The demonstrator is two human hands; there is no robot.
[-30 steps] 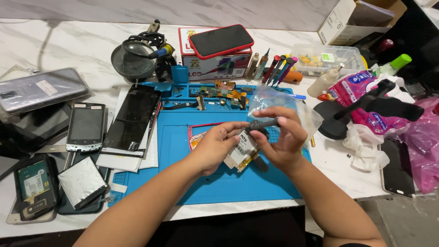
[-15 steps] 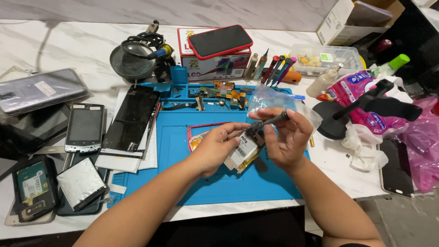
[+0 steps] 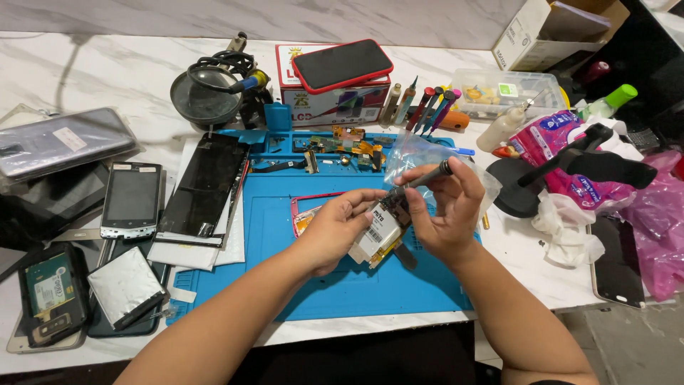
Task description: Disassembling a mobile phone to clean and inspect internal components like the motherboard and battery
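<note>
Centrally, above the blue work mat (image 3: 342,285): left hand (image 3: 335,232) with fingers curled around an opened phone body (image 3: 381,232), held clear of the mat. Right hand (image 3: 445,214) pinched a dark screwdriver (image 3: 424,177), tip at the phone's far end. Left of mat: black display panel (image 3: 210,182), small grey phone (image 3: 132,199). Far side: red-cased phone (image 3: 342,64) on a box (image 3: 331,103); row of screwdrivers (image 3: 424,107).
</note>
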